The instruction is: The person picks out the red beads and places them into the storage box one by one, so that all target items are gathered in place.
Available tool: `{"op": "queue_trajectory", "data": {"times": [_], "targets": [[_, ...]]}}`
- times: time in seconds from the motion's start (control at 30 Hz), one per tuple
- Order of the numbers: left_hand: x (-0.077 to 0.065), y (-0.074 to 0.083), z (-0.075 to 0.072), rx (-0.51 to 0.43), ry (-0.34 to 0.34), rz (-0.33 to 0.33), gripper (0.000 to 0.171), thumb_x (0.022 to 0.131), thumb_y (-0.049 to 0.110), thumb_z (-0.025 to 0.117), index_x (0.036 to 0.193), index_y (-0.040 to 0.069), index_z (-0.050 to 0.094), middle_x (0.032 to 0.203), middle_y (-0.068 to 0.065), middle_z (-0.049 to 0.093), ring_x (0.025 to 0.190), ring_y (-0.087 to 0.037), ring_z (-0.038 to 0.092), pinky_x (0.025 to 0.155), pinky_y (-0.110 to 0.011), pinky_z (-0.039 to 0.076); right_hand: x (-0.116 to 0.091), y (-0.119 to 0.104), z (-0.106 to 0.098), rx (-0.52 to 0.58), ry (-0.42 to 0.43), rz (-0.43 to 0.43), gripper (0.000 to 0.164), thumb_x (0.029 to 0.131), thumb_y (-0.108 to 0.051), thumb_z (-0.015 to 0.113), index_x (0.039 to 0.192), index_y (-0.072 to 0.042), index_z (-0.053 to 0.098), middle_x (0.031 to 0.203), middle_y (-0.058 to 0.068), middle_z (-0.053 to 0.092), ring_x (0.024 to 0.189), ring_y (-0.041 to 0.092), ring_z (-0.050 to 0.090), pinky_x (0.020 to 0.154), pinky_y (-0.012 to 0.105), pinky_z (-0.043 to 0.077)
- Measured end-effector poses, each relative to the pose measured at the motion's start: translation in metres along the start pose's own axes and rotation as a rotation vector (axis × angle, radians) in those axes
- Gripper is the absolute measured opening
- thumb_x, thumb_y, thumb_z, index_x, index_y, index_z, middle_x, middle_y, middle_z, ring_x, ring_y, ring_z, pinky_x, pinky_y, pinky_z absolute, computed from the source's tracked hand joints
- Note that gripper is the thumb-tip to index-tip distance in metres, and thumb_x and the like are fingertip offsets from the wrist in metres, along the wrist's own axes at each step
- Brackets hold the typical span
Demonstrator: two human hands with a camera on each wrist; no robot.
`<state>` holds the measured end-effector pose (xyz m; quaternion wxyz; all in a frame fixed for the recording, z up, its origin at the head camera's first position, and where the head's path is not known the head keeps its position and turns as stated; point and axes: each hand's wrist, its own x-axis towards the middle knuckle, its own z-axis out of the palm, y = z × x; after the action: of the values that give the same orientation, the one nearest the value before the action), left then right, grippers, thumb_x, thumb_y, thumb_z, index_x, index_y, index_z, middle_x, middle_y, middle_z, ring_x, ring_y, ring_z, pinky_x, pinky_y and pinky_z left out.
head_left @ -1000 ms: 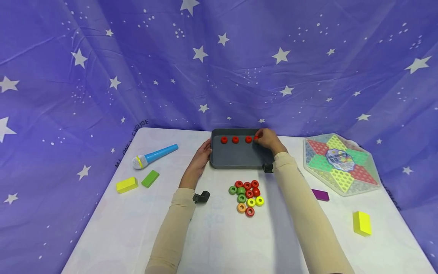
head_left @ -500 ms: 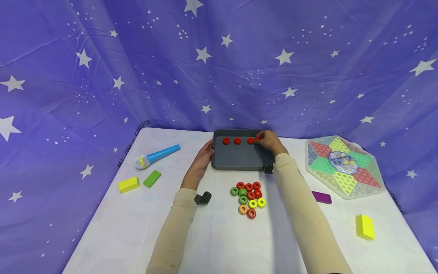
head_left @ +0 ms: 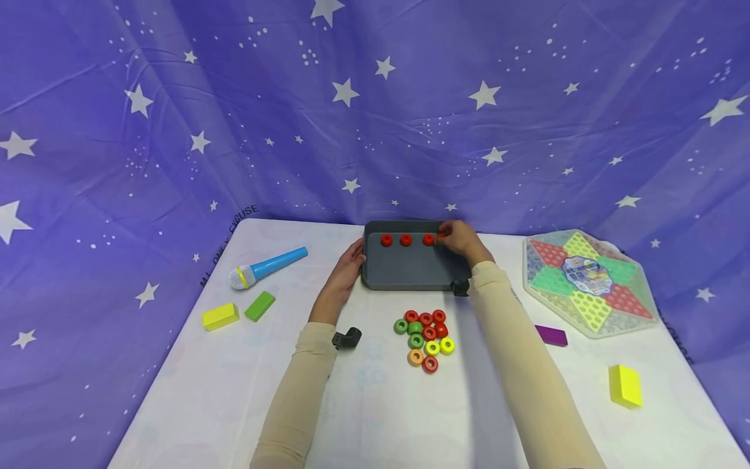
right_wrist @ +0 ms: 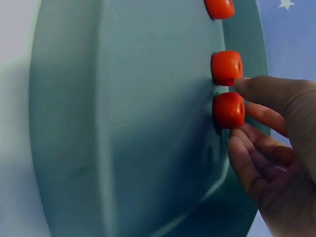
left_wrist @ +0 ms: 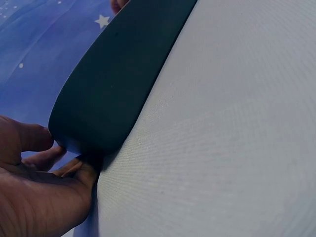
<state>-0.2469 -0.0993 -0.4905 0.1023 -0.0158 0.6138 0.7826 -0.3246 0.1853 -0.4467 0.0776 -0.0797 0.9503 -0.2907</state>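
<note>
In the head view a dark grey tray (head_left: 417, 286) lies at the far side of the table, with a row of red beads (head_left: 405, 240) along its back. My left hand (head_left: 346, 266) holds the tray's left end; in the left wrist view thumb and fingers (left_wrist: 37, 136) meet its rounded corner. My right hand (head_left: 463, 241) reaches into the tray's back right. In the right wrist view it pinches the end red bead (right_wrist: 230, 111), thumb above and fingers below, while the thumb tip overlaps the neighbouring red bead (right_wrist: 227, 68).
Red, green, yellow and orange beads (head_left: 430, 333) are clustered in front of the tray. On the left lie a toy microphone (head_left: 266, 267), a green block (head_left: 260, 306) and a yellow block (head_left: 220, 316). A hexagonal game board (head_left: 588, 283), purple block (head_left: 551, 335) and yellow block (head_left: 625, 385) are right.
The right hand's fingers shift very slightly about the end red bead at the tray's back. The left hand stays on the tray, and the head view sways a little.
</note>
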Motion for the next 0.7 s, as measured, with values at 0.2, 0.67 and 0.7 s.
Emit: {"op": "queue_trajectory", "data": {"times": [0.2, 0.67, 0.7], "targets": [[-0.001, 0.0, -0.001, -0.001, -0.002, -0.002, 0.055, 0.1, -0.002, 0.033, 0.153, 0.007, 0.023, 0.157, -0.014, 0.026, 0.144, -0.023, 0.026, 0.117, -0.038, 0.022, -0.004, -0.002, -0.005, 0.038, 0.019, -0.032, 0.043, 0.086, -0.015, 0.066, 0.123, 0.006, 0.058, 0.122, 0.025, 0.061, 0.113, 0.036, 0.056, 0.101, 0.045, 0.042], [0.0, 0.001, 0.0, -0.011, 0.008, -0.012, 0.054, 0.1, -0.002, 0.033, 0.153, 0.009, 0.026, 0.157, -0.011, 0.028, 0.144, -0.022, 0.026, 0.117, -0.038, 0.023, -0.038, -0.014, -0.012, 0.166, 0.124, -0.151, 0.044, 0.089, -0.022, 0.068, 0.128, -0.003, 0.058, 0.129, 0.018, 0.058, 0.119, 0.036, 0.055, 0.099, 0.05, 0.043], [0.001, 0.001, 0.0, -0.013, 0.006, -0.007, 0.054, 0.1, -0.003, 0.033, 0.152, 0.008, 0.026, 0.157, -0.012, 0.027, 0.144, -0.022, 0.026, 0.117, -0.038, 0.023, -0.042, -0.015, -0.012, 0.181, 0.128, -0.156, 0.045, 0.089, -0.022, 0.068, 0.128, -0.003, 0.058, 0.128, 0.018, 0.059, 0.118, 0.036, 0.055, 0.098, 0.051, 0.043]]}}
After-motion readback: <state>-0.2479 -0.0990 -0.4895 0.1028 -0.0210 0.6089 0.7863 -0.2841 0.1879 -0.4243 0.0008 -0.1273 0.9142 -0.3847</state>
